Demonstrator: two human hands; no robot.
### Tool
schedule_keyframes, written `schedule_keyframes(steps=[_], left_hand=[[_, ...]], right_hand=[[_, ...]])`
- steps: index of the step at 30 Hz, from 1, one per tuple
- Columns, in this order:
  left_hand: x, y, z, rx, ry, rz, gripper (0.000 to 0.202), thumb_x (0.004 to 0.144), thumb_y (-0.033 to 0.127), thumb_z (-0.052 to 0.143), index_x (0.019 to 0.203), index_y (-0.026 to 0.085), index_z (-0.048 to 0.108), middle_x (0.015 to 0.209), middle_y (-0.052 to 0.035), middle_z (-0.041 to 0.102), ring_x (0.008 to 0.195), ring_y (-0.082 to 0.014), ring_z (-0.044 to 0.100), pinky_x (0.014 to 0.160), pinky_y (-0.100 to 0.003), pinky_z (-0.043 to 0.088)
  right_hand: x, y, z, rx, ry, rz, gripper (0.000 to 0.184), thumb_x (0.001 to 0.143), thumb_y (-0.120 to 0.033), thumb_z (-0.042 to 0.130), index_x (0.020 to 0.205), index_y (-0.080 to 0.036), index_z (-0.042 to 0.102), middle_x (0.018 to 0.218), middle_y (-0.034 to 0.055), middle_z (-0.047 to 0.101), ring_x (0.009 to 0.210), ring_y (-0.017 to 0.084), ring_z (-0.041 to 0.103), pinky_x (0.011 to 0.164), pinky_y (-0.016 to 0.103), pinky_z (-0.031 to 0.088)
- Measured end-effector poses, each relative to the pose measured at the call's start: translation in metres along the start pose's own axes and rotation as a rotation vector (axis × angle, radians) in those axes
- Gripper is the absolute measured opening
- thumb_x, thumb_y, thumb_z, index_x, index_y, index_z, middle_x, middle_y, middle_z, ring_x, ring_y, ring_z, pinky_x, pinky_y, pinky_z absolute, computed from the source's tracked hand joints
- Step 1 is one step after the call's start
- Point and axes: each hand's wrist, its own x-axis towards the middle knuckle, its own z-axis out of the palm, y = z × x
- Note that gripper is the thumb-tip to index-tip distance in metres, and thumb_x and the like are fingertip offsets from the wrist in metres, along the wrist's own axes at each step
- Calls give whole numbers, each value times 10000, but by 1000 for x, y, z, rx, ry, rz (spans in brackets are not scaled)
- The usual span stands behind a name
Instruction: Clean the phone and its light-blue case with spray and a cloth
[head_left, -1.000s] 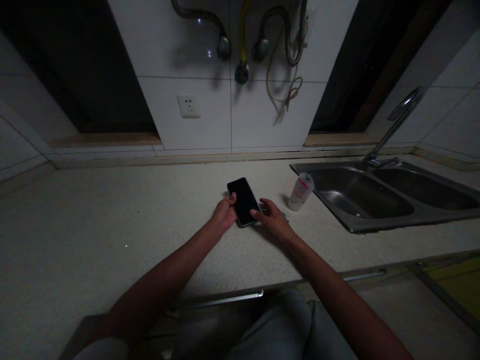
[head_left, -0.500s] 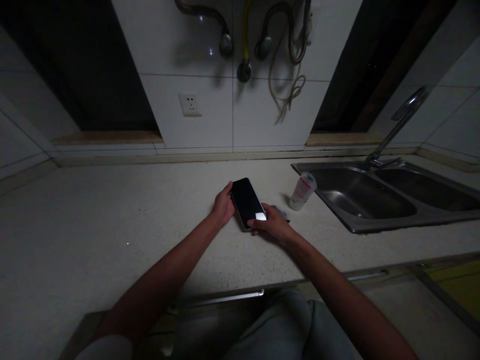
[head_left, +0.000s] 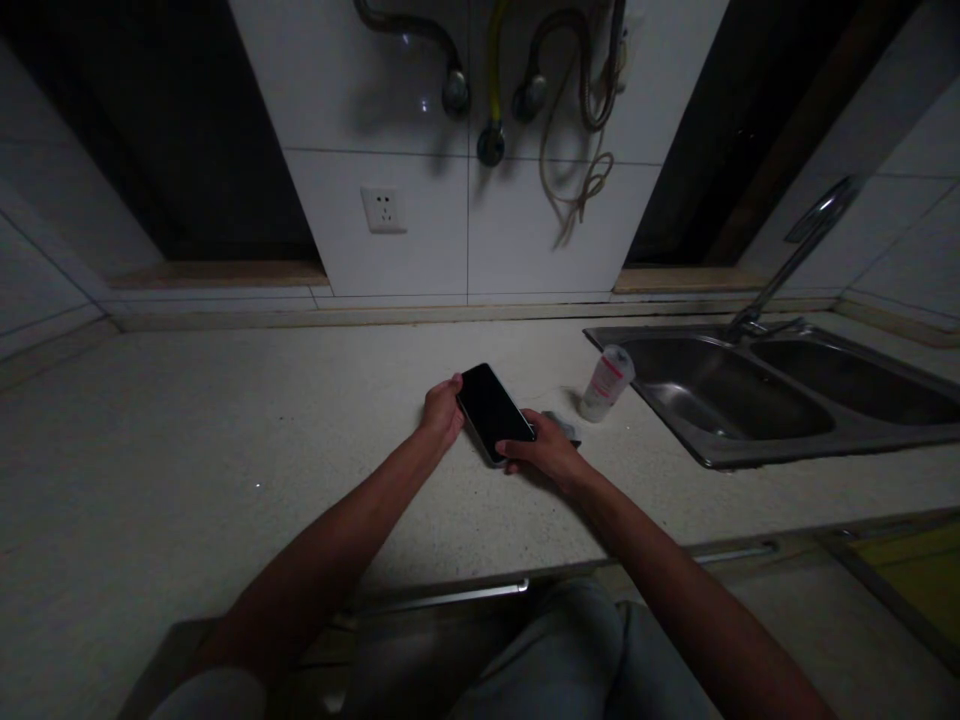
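Observation:
A smartphone (head_left: 491,410) with a dark screen is held slantwise above the countertop, screen facing up. My left hand (head_left: 442,412) grips its upper left edge, thumb along the side. Around its lower right corner is my right hand (head_left: 546,446), thumb lying over the screen and fingers underneath. Some of the fingers are hidden by the phone. Just behind my right hand a small greyish flat item (head_left: 562,428) lies on the counter, partly covered; I cannot make out its kind. Beyond that stands a clear plastic cup (head_left: 607,383) with red print.
The pale countertop (head_left: 337,400) runs along a tiled wall with a socket (head_left: 384,210). At the right is a double steel sink (head_left: 705,464) with a tall faucet (head_left: 795,250). Hoses (head_left: 493,60) and a looped cord (head_left: 592,185) hang on the wall. A cabinet handle (head_left: 457,597) is below the counter edge.
The bright reflection on the phone's lower screen is gone. The phone's top end has tipped slightly left and down, with my left hand following. My right hand keeps its hold.

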Motion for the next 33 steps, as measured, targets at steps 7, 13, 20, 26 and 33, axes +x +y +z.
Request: schedule_keyframes(steps=[7, 13, 20, 26, 33], left_hand=[[-4, -2, 0, 7, -85, 45, 151, 848, 225, 719, 808, 100, 645, 753, -58, 685, 700, -134, 634, 769, -275, 543], [-2, -1, 0, 94, -111, 18, 95, 823, 176, 693, 822, 108, 627, 776, -67, 677, 750, -161, 652, 849, -328, 542], [9, -1, -9, 332, -22, 68, 100, 785, 144, 643, 880, 127, 617, 777, -39, 655, 776, -171, 644, 878, -361, 512], [6, -6, -10, 516, 44, 197, 359, 776, 187, 687, 1127, 152, 616, 1184, -120, 665, 1142, -236, 616, 1044, -375, 431], [-8, -14, -5, 1052, 39, 359, 589, 843, 202, 616, 1413, 130, 488, 1522, -167, 455, 1428, -247, 408, 1184, -351, 288]], right_hand=[[1, 3, 0, 15, 52, -35, 514, 603, -298, 848, 993, -168, 539, 779, 36, 692, 551, 153, 655, 469, 261, 530], [4, 5, 0, 95, 93, -27, 550, 571, -308, 873, 990, -165, 546, 795, 28, 698, 557, 145, 660, 529, 288, 570], [6, 13, -3, -189, -16, -108, 397, 759, -496, 694, 918, -143, 610, 628, 0, 619, 492, 117, 555, 471, 242, 436], [3, 11, -3, -566, 37, -195, 264, 869, -415, 560, 783, -169, 605, 565, -26, 554, 507, 116, 498, 519, 241, 364], [2, 4, 8, -926, 153, -245, 259, 952, -265, 455, 828, -152, 652, 721, 58, 681, 659, 161, 597, 621, 263, 367]])
